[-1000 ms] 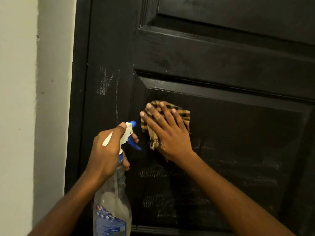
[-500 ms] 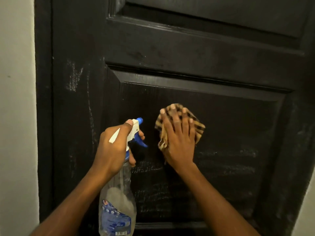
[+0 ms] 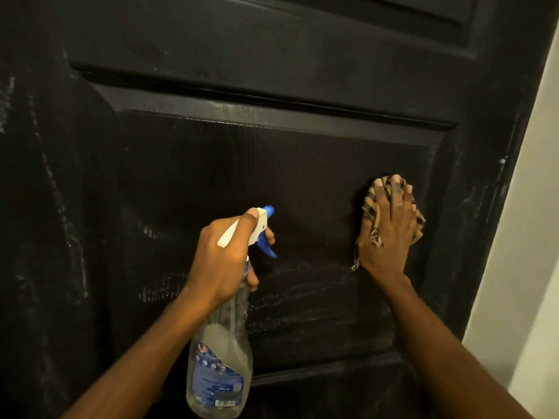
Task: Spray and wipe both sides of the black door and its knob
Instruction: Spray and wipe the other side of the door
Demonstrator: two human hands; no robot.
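black door (image 3: 272,176) panel | right hand (image 3: 390,234) pressing cloth (image 3: 370,207), now shifted right | left hand (image 3: 225,258) gripping spray bottle (image 3: 219,364)

The cloth (image 3: 371,212) lies flat on the door (image 3: 272,164) panel's right side, under the right hand (image 3: 388,237); the spray bottle (image 3: 220,352) sits left of it, before the door.

A home interior, seen at a doorway: a black raised-panel wooden door (image 3: 272,182), streaked with pale smears, fills the view beside a plain off-white painted wall (image 3: 526,237), with a household trigger spray bottle (image 3: 219,367) in hand.
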